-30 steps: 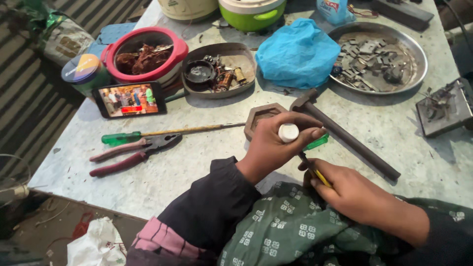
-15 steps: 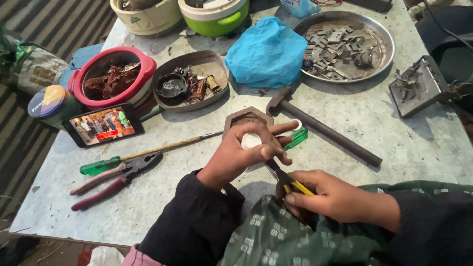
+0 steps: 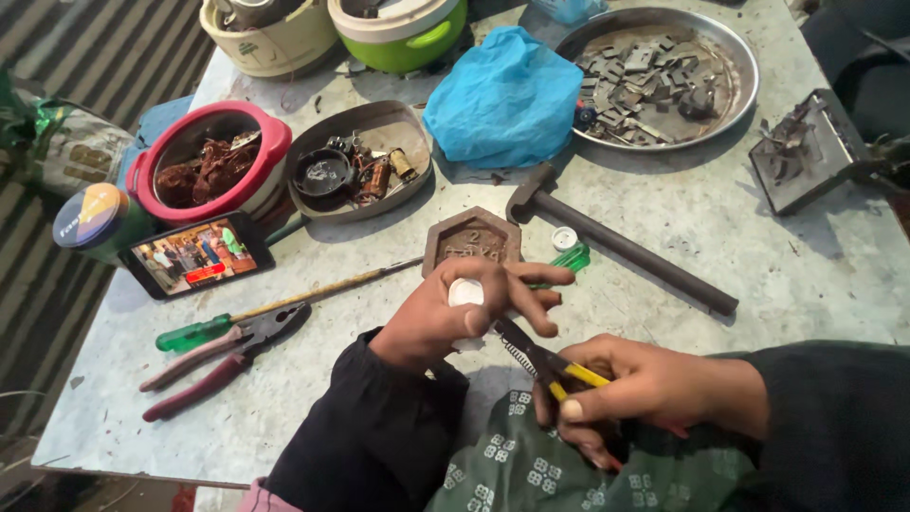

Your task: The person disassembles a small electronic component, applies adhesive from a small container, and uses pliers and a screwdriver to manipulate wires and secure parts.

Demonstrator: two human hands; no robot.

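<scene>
1. A worker's left hand [image 3: 445, 318] pinches a small white round part [image 3: 465, 292] between thumb and forefinger, the other fingers fanned out, just in front of a brown hexagonal block [image 3: 471, 239] on the grey table [image 3: 758, 256].
2. The right hand [image 3: 626, 389] is closed round yellow-handled pliers [image 3: 536, 358], whose dark tip points up toward the white part; whether the tip touches it cannot be told.
3. Judged from the grip, the work would go best with the part held still over the table edge and the pliers squeezed gently, so the small piece neither slips nor cracks.
4. A loose white cap [image 3: 565, 237] lies beside a green tool handle [image 3: 569, 258] and a hammer [image 3: 607, 237], near enough to be knocked.
5. A large round metal tray [image 3: 739, 57] holds grey metal scraps; a blue plastic bag [image 3: 507, 95] lies against its rim.
6. An oval metal dish [image 3: 417, 180] carries a dark round component and small copper-wound parts.
7. A pink-rimmed bowl [image 3: 270, 142] holds brownish scrap.
8. A square metal tray [image 3: 834, 142] at the right holds a few bent metal pieces.
9. A green pot [image 3: 422, 38] and a cream pot [image 3: 256, 52] stand at the far edge; their contents are unclear.
10. A phone [image 3: 199, 254], a green-handled screwdriver [image 3: 199, 332] and red-handled pliers [image 3: 199, 365] lie to the left.
</scene>
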